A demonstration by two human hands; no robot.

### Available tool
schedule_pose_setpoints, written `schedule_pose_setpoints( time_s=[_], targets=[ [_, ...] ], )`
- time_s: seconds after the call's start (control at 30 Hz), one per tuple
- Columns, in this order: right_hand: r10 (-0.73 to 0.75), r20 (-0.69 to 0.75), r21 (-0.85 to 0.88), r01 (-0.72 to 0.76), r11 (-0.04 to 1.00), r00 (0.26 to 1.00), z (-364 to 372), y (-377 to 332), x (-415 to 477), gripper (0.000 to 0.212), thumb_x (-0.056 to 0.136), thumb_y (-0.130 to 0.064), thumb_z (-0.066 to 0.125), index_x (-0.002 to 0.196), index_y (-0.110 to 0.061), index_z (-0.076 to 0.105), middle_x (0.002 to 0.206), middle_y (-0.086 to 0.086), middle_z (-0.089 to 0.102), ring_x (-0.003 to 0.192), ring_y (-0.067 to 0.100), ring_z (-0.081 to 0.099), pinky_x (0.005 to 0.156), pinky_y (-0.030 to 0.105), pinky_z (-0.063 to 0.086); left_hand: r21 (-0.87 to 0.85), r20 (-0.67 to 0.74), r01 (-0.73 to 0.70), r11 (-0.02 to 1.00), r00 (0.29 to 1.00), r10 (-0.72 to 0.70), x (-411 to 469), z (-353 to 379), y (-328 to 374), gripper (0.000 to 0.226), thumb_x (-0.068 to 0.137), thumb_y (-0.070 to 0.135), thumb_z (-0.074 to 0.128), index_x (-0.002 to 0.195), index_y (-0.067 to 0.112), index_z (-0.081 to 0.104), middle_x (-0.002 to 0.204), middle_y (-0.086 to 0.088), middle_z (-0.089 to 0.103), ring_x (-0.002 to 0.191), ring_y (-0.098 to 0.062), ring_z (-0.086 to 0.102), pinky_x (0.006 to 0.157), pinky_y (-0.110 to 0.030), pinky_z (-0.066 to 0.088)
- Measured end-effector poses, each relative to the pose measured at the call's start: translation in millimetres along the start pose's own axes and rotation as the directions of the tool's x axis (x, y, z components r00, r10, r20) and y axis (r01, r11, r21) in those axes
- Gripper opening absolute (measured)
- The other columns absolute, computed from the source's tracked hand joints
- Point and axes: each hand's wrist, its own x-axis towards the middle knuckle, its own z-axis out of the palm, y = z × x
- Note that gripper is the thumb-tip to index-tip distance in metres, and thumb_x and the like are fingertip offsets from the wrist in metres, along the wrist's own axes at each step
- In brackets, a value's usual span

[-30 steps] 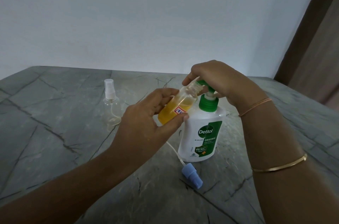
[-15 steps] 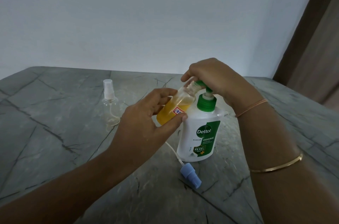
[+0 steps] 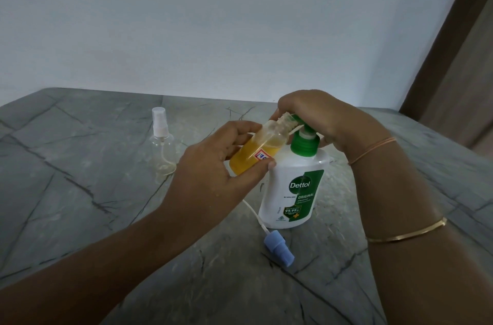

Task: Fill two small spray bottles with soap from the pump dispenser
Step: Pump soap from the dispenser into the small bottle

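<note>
So the left hand [image 3: 210, 172] grips the tilted bottle [image 3: 269, 135] — half full of yellow soap [image 3: 244, 158] — mouth up against the pump [image 3: 293, 191] on the table [image 3: 80, 204], right hand [image 3: 320, 116] curled tight over its top.

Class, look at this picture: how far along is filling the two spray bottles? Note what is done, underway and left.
Done: the blue spray cap lies on the table. In hand: the left hand holds the first bottle, about half full of yellow soap, tilted to the pump dispenser, whose head the right hand grips. Left: the second bottle stands capped and looks empty.
</note>
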Motion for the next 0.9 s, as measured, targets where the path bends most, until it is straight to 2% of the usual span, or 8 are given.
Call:
schedule_pose_setpoints(
  time_s=[0.07, 0.17, 0.27, 0.4, 0.57, 0.67, 0.83, 0.9],
  targets=[
    [0.034, 0.012, 0.004, -0.034, 0.999, 0.999, 1.7, -0.3, -2.3, 0.037, 0.092, -0.012, 0.038, 0.118, 0.005, 0.059, 0.069, 0.003, 0.058, 0.069, 0.018, 0.050, 0.058, 0.022, 0.034, -0.002, 0.000, 0.000, 1.000, 1.000, 0.000, -1.6, 0.0, -0.4, 0.046, 0.070, 0.057, 0.059, 0.111, 0.037, 0.054, 0.100, 0.017, 0.066, 0.090, 0.001, 0.063, 0.076, -0.028, 0.057],
    [0.032, 0.004, -0.004, -0.032, 0.999, 0.999, 2.1, -0.5, -2.3, 0.039, 0.092, -0.011, 0.038, 0.122, 0.007, 0.056, 0.069, 0.003, 0.054, 0.057, 0.012, 0.044, 0.053, 0.022, 0.033, 0.018, 0.006, -0.008, 1.000, 1.000, 0.008, -3.2, -0.2, 0.3, 0.044, 0.070, 0.059, 0.056, 0.110, 0.040, 0.051, 0.099, 0.022, 0.064, 0.090, 0.003, 0.062, 0.076, -0.026, 0.057],
    [-0.013, -0.044, -0.008, 0.013, 1.000, 0.999, 2.1, -2.0, 0.1, 0.039, 0.092, -0.012, 0.037, 0.119, 0.007, 0.058, 0.080, 0.008, 0.059, 0.060, 0.012, 0.047, 0.056, 0.023, 0.035, 0.022, 0.001, 0.000, 1.000, 1.000, -0.001, -2.7, -1.1, 1.9, 0.045, 0.069, 0.060, 0.056, 0.109, 0.041, 0.050, 0.098, 0.024, 0.062, 0.089, 0.003, 0.062, 0.076, -0.024, 0.056],
    [0.002, -0.128, 0.047, 0.004, 0.999, 0.992, 0.4, -3.2, 3.4, 0.033, 0.090, -0.016, 0.041, 0.106, -0.006, 0.068, 0.072, -0.006, 0.059, 0.059, 0.008, 0.052, 0.053, 0.019, 0.038, 0.002, -0.001, 0.029, 1.000, 1.000, -0.029, -1.4, -2.2, 4.6, 0.045, 0.071, 0.055, 0.066, 0.109, 0.037, 0.051, 0.101, 0.018, 0.064, 0.090, -0.002, 0.063, 0.078, -0.026, 0.056],
    [-0.008, -0.125, 0.072, 0.017, 0.997, 0.992, 0.4, -3.1, 2.0, 0.032, 0.092, -0.017, 0.041, 0.106, -0.009, 0.068, 0.072, -0.010, 0.056, 0.056, 0.004, 0.051, 0.051, 0.016, 0.038, 0.010, 0.000, 0.025, 1.000, 1.000, -0.025, -0.5, -2.6, 3.5, 0.044, 0.069, 0.053, 0.062, 0.110, 0.040, 0.050, 0.099, 0.027, 0.059, 0.093, 0.003, 0.061, 0.080, -0.018, 0.053],
    [-0.014, -0.092, 0.044, 0.018, 0.999, 0.996, -1.4, -3.5, 1.4, 0.036, 0.093, -0.014, 0.039, 0.116, 0.001, 0.062, 0.073, -0.005, 0.057, 0.060, 0.010, 0.050, 0.055, 0.019, 0.036, -0.005, -0.004, 0.019, 1.000, 1.000, -0.019, -0.8, -2.3, 4.0, 0.046, 0.069, 0.055, 0.063, 0.110, 0.037, 0.052, 0.101, 0.019, 0.064, 0.091, 0.000, 0.063, 0.078, -0.024, 0.056],
    [0.018, -0.030, -0.016, -0.019, 1.000, 0.999, 3.2, -2.8, 3.7, 0.040, 0.092, -0.009, 0.039, 0.125, 0.012, 0.049, 0.095, 0.025, 0.043, 0.082, 0.022, 0.036, 0.068, 0.027, 0.031, 0.002, 0.004, 0.003, 1.000, 1.000, -0.003, -3.5, -0.1, 0.3, 0.049, 0.071, 0.059, 0.057, 0.113, 0.034, 0.054, 0.101, 0.017, 0.066, 0.090, 0.001, 0.063, 0.075, -0.023, 0.056],
    [0.023, -0.002, -0.056, -0.023, 0.998, 1.000, 4.3, -1.7, 3.1, 0.040, 0.092, -0.013, 0.042, 0.124, 0.007, 0.052, 0.097, 0.018, 0.049, 0.083, 0.023, 0.041, 0.071, 0.030, 0.036, 0.009, 0.007, -0.011, 1.000, 1.000, 0.011, -4.1, 0.3, -0.4, 0.048, 0.072, 0.058, 0.056, 0.113, 0.034, 0.054, 0.100, 0.017, 0.066, 0.090, 0.001, 0.063, 0.075, -0.021, 0.055]
  ],
)
